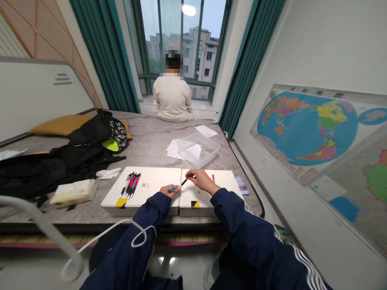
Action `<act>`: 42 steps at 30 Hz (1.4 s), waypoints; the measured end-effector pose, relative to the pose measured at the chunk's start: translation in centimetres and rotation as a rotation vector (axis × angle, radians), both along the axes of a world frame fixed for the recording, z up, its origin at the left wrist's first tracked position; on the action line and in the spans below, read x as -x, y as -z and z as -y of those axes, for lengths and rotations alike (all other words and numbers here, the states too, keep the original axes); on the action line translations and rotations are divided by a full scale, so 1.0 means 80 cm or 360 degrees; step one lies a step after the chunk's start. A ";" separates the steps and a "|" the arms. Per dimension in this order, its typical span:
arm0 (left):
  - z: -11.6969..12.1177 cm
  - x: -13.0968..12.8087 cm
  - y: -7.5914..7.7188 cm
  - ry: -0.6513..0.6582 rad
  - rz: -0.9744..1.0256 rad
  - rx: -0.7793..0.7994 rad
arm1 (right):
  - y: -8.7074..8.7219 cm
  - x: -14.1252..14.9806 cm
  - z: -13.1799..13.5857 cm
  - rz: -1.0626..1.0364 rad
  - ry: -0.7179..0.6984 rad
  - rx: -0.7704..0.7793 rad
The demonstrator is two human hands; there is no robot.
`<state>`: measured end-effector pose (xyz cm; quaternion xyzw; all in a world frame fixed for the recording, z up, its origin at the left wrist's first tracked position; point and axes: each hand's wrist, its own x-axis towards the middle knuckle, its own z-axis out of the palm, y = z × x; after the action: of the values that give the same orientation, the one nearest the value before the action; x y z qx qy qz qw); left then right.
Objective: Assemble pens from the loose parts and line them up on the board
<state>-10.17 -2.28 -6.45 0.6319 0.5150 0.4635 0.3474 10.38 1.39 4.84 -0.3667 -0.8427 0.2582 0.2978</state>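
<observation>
**My hands:** close together but not touching, both on one pen, just above the middle of the frame's lower half.
**My left hand (169,190):** curled around the pen's teal end.
**My right hand (201,180):** pinching the pen's dark end between my fingertips (188,173).
**Pen (180,185):** held level in the air or just over the board; I can't tell whether it touches.
**Under my hands:** two white boards (205,193) lying side by side on a gray mat (151,141).
**On the left board:** a row of pens (130,185) lying tilted together, with a yellow tag (121,202) at the near edge.
**On the right board:** a red pen tip (213,177) near the far edge.
**Straight ahead:** a clear plastic box (198,150) with paper inside, loose sheets (173,149) touching its left side.
**Upper middle:** a co-worker (171,96) sitting with their back to me, facing a window (181,40).
**Left of the boards:** a black bag (51,171) and a cream packet (72,193).
**Right wall:** a world map (308,129).
</observation>
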 end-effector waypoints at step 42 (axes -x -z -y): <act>0.006 -0.003 -0.014 0.0011 0.0180 0.0248 | 0.033 0.031 -0.013 -0.0586 0.0023 0.0973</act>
<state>-9.94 -2.76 -5.36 0.5774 0.5270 0.4557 0.4257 7.86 2.47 2.20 -0.3921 -0.6562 0.5580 0.3230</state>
